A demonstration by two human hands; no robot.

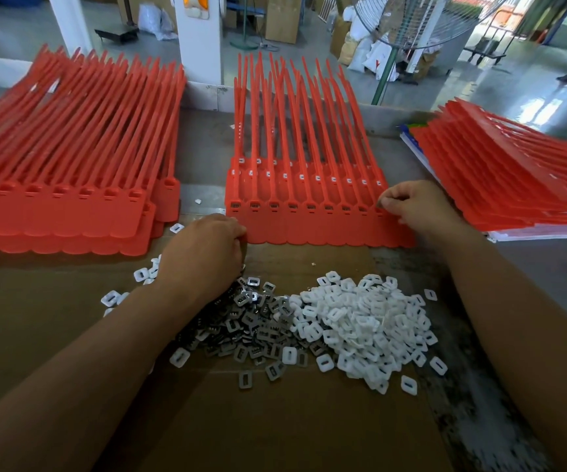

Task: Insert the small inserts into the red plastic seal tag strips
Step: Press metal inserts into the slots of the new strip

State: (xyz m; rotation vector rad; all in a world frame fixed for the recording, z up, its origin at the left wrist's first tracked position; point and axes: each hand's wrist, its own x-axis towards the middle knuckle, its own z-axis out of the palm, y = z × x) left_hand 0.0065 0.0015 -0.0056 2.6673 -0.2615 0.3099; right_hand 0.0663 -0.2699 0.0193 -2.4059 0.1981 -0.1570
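The slots along the front red strip (pixel 319 229), in the middle of the desk (pixel 472 386), each hold a small grey insert. The slots of the strips stacked behind it show white pieces.

The left hand (pixel 207 250) is at the strip's near left corner, its fingers (pixel 237 233) curled and gripping that edge. The right hand (pixel 415 206) is at the strip's right end, fingers (pixel 386 199) pinched together over the last slot. Whether an insert sits between them is too small to tell.

On the cardboard sheet (pixel 275 420) between the forearms lie a grey pile (pixel 251 321) and, touching it on the right, a white pile (pixel 360 321). The left forearm covers part of the grey pile.

More red strips sit in a left stack (pixel 53 212) and a right stack (pixel 513 185). Beyond the desk stand a white pillar (pixel 200 46) and a fan (pixel 411 22).
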